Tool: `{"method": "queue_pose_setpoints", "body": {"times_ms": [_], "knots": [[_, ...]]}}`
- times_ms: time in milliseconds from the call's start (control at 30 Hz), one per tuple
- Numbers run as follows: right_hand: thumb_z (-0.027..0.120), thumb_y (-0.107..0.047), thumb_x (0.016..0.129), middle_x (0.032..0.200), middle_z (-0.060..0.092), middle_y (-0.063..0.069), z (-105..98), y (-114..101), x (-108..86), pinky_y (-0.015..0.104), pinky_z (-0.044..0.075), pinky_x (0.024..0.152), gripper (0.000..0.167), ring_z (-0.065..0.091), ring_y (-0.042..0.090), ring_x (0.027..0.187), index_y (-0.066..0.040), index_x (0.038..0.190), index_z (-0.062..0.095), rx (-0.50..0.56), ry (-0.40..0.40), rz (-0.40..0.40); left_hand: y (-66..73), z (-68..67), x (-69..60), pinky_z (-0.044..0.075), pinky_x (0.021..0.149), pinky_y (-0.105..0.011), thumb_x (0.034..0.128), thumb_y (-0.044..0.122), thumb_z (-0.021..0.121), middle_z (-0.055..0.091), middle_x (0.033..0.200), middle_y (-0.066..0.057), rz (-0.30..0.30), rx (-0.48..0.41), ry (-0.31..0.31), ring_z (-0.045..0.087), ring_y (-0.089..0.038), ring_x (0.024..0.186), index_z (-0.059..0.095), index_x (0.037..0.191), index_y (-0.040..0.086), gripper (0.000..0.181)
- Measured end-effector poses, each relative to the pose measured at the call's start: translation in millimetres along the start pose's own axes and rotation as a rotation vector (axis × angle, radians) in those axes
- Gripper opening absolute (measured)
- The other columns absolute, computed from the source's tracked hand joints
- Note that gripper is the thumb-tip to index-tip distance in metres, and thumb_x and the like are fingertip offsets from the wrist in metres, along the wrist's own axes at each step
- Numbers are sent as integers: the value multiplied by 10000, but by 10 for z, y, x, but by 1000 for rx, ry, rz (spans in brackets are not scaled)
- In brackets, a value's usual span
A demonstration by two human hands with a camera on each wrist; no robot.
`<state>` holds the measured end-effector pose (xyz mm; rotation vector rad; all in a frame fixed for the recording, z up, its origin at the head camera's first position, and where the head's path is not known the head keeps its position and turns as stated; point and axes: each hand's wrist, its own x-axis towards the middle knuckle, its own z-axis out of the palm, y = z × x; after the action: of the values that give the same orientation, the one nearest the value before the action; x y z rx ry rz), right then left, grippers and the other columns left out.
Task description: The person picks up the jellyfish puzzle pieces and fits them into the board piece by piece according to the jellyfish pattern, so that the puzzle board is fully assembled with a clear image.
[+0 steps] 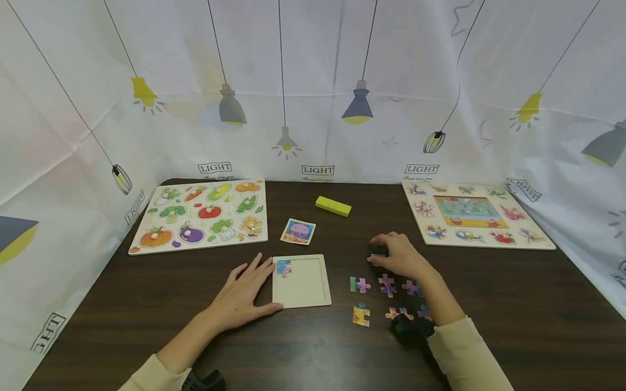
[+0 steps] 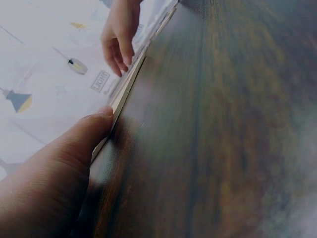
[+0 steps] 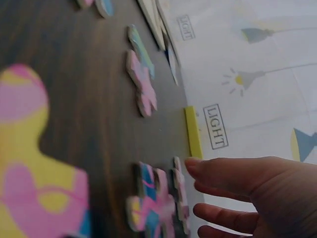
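Note:
My left hand (image 1: 244, 297) lies spread with straight fingers at the left side of a pale square puzzle tray (image 1: 313, 282), fingertips by its upper left edge and thumb at its lower left corner. One blue-and-pink puzzle piece (image 1: 283, 267) sits in the tray's upper left corner. To the right, my right hand (image 1: 401, 256) reaches down at a puzzle piece (image 1: 378, 254), thumb and fingers apart around it. That piece (image 3: 180, 196) shows edge-on in the right wrist view, partly behind the fingers. Several loose pieces (image 1: 387, 285) lie below this hand, some partly covered by the forearm.
A small picture card (image 1: 298, 232) and a yellow block (image 1: 333, 206) lie behind the tray. At the back left is a vegetable puzzle board (image 1: 200, 214); a sea-animal board (image 1: 479, 214) is at the back right. A white printed curtain (image 1: 313, 81) surrounds the dark table (image 1: 313, 353).

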<state>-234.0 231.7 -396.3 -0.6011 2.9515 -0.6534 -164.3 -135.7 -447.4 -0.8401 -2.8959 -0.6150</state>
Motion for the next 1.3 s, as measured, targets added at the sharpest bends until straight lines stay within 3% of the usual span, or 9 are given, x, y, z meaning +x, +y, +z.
{"method": "queue_pose_setpoints", "body": {"times_ms": [200, 500, 767, 933, 1200, 1300], "knots": [[696, -223, 808, 1035, 580, 167, -62, 33, -19, 536, 341, 858, 332, 442, 382, 1021, -9, 1049, 621, 2, -53, 0, -1, -6, -6, 129, 1049, -485, 790, 705, 459, 241, 1494, -39, 3, 23, 7, 79, -198, 1388, 283, 1449, 117, 901], [695, -163, 812, 925, 581, 85, -30, -3, -15, 495, 339, 825, 197, 454, 308, 936, -40, 938, 607, 8, -55, -8, -17, 14, -9, 130, 1048, -488, 789, 707, 458, 247, 1492, -46, 5, 25, 11, 88, -211, 1388, 282, 1449, 113, 906], [699, -110, 808, 923, 599, 101, 11, -24, -2, 429, 463, 759, 228, 563, 269, 851, -27, 959, 550, 68, -40, -23, -16, 22, -12, 131, 1048, -489, 789, 711, 450, 248, 1492, -44, 8, 20, 13, 91, -210, 1387, 282, 1449, 115, 905], [676, -74, 822, 926, 597, 76, 47, -27, -13, 381, 476, 707, 213, 566, 243, 825, -34, 998, 563, 97, -15, -36, -17, 36, -14, 141, 1042, -496, 793, 706, 451, 259, 1489, -54, 21, 25, 24, 114, -226, 1385, 290, 1446, 107, 901], [609, -9, 853, 1032, 628, 120, 76, -5, -16, 418, 492, 775, 189, 603, 301, 954, -33, 1040, 589, 110, 53, -73, 6, 15, -10, 152, 1041, -505, 794, 694, 468, 260, 1488, -61, 31, 34, 23, 131, -239, 1381, 293, 1443, 96, 899], [621, -37, 858, 1016, 638, 102, 69, -9, -5, 399, 490, 746, 186, 604, 258, 901, -46, 1043, 599, 119, 81, -94, 11, 6, -4, 145, 1044, -501, 795, 701, 456, 253, 1490, -58, 26, 36, 14, 118, -227, 1384, 287, 1445, 98, 903]]}}
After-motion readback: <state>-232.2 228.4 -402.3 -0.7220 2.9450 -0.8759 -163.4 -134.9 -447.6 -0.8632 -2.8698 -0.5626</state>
